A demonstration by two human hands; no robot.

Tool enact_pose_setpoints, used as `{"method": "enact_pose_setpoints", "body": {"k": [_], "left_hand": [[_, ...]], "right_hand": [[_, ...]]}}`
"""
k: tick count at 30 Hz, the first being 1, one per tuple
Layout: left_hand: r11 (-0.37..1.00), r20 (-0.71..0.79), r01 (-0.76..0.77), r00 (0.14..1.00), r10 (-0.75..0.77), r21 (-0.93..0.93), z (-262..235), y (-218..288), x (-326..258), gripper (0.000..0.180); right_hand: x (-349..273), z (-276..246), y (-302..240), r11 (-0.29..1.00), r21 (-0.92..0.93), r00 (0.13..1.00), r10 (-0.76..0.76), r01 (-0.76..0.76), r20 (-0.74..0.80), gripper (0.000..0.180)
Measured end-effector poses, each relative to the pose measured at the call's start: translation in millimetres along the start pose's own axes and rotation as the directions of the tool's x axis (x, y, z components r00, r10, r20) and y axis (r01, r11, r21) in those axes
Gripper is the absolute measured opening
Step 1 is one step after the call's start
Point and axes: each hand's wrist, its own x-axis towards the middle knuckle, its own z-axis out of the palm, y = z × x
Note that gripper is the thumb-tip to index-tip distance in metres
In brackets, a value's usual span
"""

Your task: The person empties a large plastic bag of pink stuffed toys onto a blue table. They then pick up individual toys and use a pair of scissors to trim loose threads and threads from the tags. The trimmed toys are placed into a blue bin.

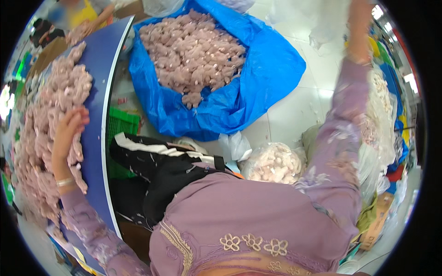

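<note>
On the left, my left hand [72, 123] is over a heap of small pinkish plush toys [48, 115] on a blue table [99, 87]. Its fingers are stretched out, with nothing visibly held in them. My right arm reaches far out to the upper right. There my right hand [361, 14] is smeared by motion and partly cut off by the top edge, so its fingers cannot be made out. Beside it is a pale translucent plastic bag [317, 20], also blurred.
A large blue plastic sack [271, 69] lies opened on the tiled floor, full of similar plush pieces [191, 50]. A clear bag of pale plush pieces [275, 163] sits near my lap. A green crate [123, 123] stands under the table edge. Another person's hand [80, 32] is at the table's far end.
</note>
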Motion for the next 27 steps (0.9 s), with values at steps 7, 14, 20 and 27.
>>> {"method": "enact_pose_setpoints", "body": {"k": [7, 14, 20, 27], "left_hand": [[0.985, 0.045, 0.16, 0.986, -0.158, -0.059, 7.8, -33.3, -33.2, 0.033], [0.966, -0.009, 0.237, 0.971, -0.239, -0.104, 10.4, -44.9, -72.2, 0.031], [0.963, -0.002, 0.211, 0.977, -0.214, -0.169, 19.2, -54.9, -72.2, 0.032], [0.959, -0.042, 0.158, 0.984, -0.172, -0.235, 19.5, -77.9, -112.6, 0.035]], "right_hand": [[-406.6, 58.5, 42.4, 0.94, -0.288, 0.74, 0.326, -0.186, 0.588, 0.047], [-534.0, 94.5, -21.5, 0.824, -0.297, 0.429, 0.518, -0.482, 0.74, 0.04], [-529.8, 122.5, -48.4, 0.829, -0.395, 0.41, 0.545, -0.395, 0.732, 0.032], [-536.9, 132.5, -98.4, 0.944, -0.134, 0.177, 0.194, -0.303, 0.965, 0.03]]}}
